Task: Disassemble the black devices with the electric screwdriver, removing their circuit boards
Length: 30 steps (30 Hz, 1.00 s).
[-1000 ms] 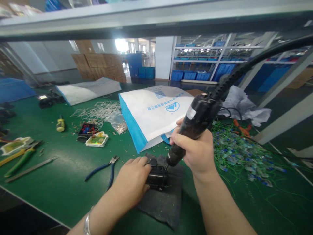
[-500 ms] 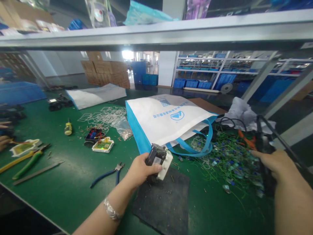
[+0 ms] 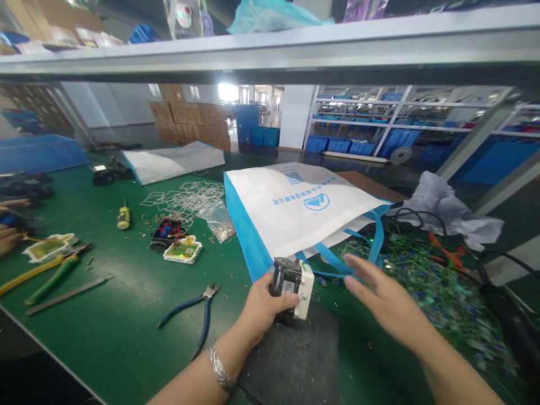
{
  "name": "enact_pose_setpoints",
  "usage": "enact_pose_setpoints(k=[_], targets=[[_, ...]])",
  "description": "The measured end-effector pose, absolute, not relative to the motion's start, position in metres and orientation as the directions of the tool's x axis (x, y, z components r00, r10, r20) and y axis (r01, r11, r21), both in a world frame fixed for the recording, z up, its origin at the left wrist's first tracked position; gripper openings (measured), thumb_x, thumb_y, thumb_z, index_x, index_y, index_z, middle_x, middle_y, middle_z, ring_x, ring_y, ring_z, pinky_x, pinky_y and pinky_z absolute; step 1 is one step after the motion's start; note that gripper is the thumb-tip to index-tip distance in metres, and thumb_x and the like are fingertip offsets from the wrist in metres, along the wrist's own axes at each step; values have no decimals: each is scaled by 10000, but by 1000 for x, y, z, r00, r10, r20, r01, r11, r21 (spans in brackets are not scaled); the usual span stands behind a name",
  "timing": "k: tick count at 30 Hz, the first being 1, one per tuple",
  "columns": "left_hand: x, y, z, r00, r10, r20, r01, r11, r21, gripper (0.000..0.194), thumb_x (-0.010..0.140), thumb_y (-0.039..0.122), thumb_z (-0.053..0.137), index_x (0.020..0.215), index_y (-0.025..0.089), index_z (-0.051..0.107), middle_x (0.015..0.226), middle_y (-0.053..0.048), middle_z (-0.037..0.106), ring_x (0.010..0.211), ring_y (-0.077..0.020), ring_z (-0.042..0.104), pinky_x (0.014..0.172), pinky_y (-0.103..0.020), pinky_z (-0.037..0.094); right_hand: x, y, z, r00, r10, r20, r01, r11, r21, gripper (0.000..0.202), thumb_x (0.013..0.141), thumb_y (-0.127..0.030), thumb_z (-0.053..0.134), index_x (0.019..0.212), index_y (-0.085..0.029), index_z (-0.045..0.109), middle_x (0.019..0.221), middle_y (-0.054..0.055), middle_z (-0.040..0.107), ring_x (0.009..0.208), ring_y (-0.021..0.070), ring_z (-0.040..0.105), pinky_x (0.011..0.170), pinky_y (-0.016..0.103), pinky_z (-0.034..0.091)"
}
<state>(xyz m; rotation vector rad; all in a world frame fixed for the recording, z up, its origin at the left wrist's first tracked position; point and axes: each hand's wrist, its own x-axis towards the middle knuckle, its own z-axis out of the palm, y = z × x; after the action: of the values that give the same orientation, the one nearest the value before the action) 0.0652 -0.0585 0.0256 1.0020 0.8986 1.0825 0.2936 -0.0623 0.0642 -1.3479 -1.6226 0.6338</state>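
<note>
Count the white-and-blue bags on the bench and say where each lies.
2: the printed bag near the middle, and another bag farther back, left of it. Any underneath would be hidden.

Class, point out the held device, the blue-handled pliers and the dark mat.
Held device [image 3: 290, 275], head view: on its dark body.
Blue-handled pliers [image 3: 207, 316], head view: on one handle.
Dark mat [image 3: 300, 357], head view: on its bare surface.

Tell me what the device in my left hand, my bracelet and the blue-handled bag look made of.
Device: probably plastic, by its glossy black body and duller white end. Bracelet: likely metal, by its silvery shine. Bag: seemingly fabric, matte with soft, looping handles.
</note>
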Motion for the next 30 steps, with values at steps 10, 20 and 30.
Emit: enact_pose_setpoints(k=[10,20,30], targets=[[57,-63,22,342,938,-50,-227,134,965,567,516,304,777,1007,115,566,857,-45,630,786,-202,574,703,-273,442,226,-71,47,-215,976,22,260,79,-962,696,700,-405,638,1261,-121,339,1229,122,401,1087,253,437,972,414,351],[57,-62,21,321,943,-84,-105,124,987,565,494,330,782,972,104,583,798,-37,624,741,-195,566,664,-261,436,227,-75,46,-216,976,29,136,60,-989,690,663,-357,680,1220,-97,368,1203,149,420,1051,275,466,919,407,406],[56,-60,17,326,945,-35,-109,74,991,581,506,321,784,999,103,566,853,-51,626,792,-210,569,702,-274,437,228,-72,39,-292,954,74,69,98,-993,680,709,-338,658,1244,-124,296,1271,135,334,1129,239,394,979,365,337]])
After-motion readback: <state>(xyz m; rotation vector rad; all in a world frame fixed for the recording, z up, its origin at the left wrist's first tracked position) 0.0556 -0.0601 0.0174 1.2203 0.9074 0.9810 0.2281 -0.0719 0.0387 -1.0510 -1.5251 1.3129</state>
